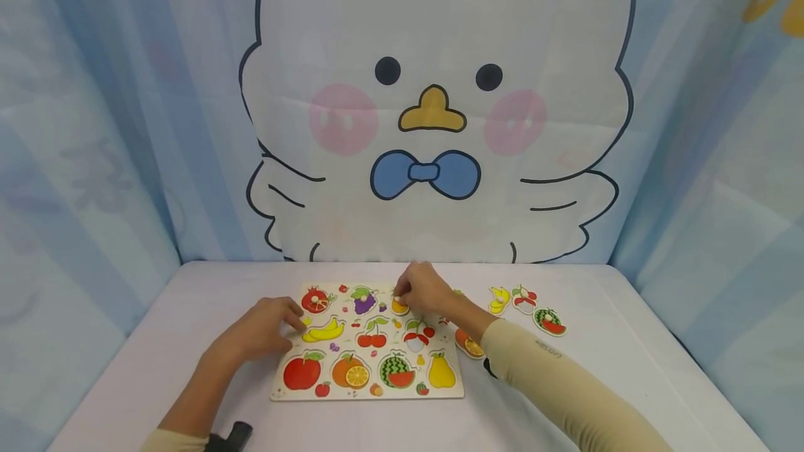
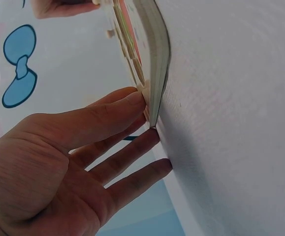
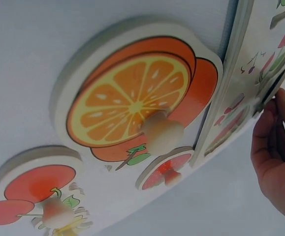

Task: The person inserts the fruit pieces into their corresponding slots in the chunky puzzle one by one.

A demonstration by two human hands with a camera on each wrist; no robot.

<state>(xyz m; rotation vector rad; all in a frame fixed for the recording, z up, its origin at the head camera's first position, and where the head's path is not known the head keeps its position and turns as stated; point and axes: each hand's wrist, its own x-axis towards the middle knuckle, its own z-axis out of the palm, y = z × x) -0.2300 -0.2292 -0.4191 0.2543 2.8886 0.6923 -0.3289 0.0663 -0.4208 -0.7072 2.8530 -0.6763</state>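
Note:
A wooden fruit puzzle board (image 1: 377, 394) lies on the table, its printed fruits facing up. At its left edge, my left hand (image 1: 266, 326) rests with fingers extended; in the left wrist view the thumb (image 2: 127, 105) touches the board's edge and another fingertip reaches the tabletop. My right hand (image 1: 423, 289) pinches a small orange-yellow fruit puzzle piece (image 1: 400, 307) over the board's upper right. The right wrist view shows that piece nearly edge-on, its picture hidden. Beneath the right forearm lies a knobbed orange puzzle piece (image 1: 467, 345), partly covered.
Right of the board lie loose pieces: a banana piece (image 1: 499, 300), a red-and-white fruit piece (image 1: 524, 300) and a watermelon piece (image 1: 550, 322). A strawberry piece (image 3: 169, 169) lies beside the orange one. Printed curtains (image 1: 433, 229) hang behind the white table (image 1: 628, 368).

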